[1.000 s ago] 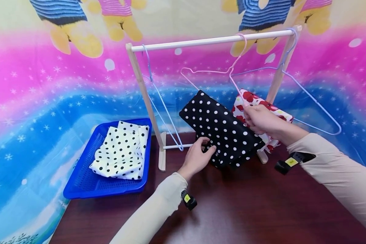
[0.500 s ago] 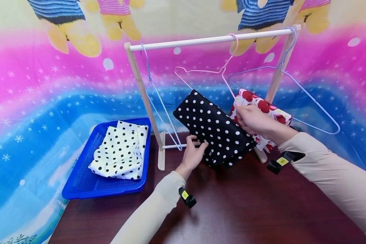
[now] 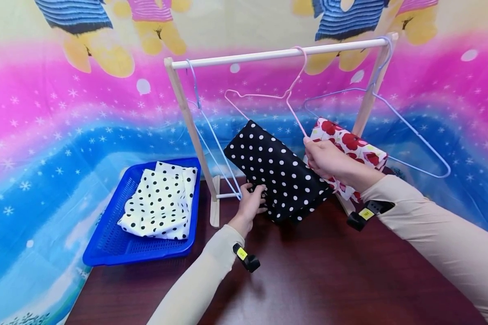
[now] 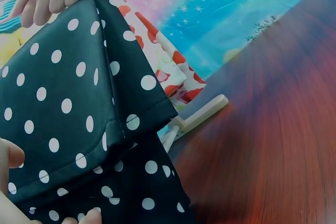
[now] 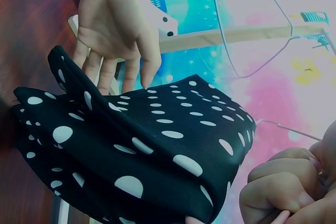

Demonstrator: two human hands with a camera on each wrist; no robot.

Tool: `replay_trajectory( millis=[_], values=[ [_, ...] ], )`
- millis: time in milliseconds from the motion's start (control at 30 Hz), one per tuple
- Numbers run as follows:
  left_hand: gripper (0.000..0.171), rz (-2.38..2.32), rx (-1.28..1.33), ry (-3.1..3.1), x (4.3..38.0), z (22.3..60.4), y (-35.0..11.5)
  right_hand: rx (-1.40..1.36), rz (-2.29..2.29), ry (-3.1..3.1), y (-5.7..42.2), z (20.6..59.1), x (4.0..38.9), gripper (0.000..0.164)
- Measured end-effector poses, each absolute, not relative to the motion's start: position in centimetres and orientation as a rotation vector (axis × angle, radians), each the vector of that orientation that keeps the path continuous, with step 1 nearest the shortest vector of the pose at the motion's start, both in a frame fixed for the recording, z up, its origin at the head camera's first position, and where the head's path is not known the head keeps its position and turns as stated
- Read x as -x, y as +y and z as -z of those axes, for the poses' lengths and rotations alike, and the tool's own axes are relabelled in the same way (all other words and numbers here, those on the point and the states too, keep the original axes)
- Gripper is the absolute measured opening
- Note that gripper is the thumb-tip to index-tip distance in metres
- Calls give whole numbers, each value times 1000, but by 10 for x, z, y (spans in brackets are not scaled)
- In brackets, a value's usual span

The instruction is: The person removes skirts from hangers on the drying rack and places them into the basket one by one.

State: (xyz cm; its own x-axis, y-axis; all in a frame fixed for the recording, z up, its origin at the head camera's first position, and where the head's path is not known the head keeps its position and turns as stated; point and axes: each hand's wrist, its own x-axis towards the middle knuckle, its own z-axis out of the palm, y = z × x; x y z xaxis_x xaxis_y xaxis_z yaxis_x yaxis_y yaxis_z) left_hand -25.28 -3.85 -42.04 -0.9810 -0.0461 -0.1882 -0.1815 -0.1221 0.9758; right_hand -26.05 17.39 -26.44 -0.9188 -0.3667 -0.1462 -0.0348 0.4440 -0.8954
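Note:
My right hand (image 3: pixel 329 158) grips the lower right corner of a pink clothes hanger (image 3: pixel 288 93), whose hook sits over the rack's rail. Over the hanger's bottom bar lies a folded black cloth with white dots (image 3: pixel 276 167), slanting down to the right. At the cloth's lower left edge is my left hand (image 3: pixel 250 203). Its fingers (image 5: pixel 107 72) extend loosely at the fabric in the right wrist view, without curling round it. Behind my right hand, a white cloth with red flowers (image 3: pixel 351 142) hangs folded over a blue hanger (image 3: pixel 416 133).
The wooden rack with a white rail (image 3: pixel 248 58) stands on a dark brown table (image 3: pixel 309 271). Another blue hanger (image 3: pixel 195 88) hangs at the rack's left end. To its left, a blue basket (image 3: pixel 142 258) contains a white cloth with black dots (image 3: pixel 160 203).
The pink hanger and black cloth have slid left along the rail with my right hand. My left hand has shifted left too, its fingers loosening at the cloth's edge.

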Motion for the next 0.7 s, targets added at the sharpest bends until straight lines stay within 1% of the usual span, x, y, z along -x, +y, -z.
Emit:
replay_trajectory(
  millis=[200, 433, 700],
  values=[
    [58, -2316, 286, 1898, 256, 422, -41, 344, 1451, 2396, 168, 264, 260, 55],
    [59, -2347, 225, 1712, 261, 420, -46, 325, 1465, 2383, 164, 265, 262, 55],
    [51, -2407, 266, 1541, 265, 424, -49, 311, 1472, 2366, 162, 267, 264, 58]
  ],
)
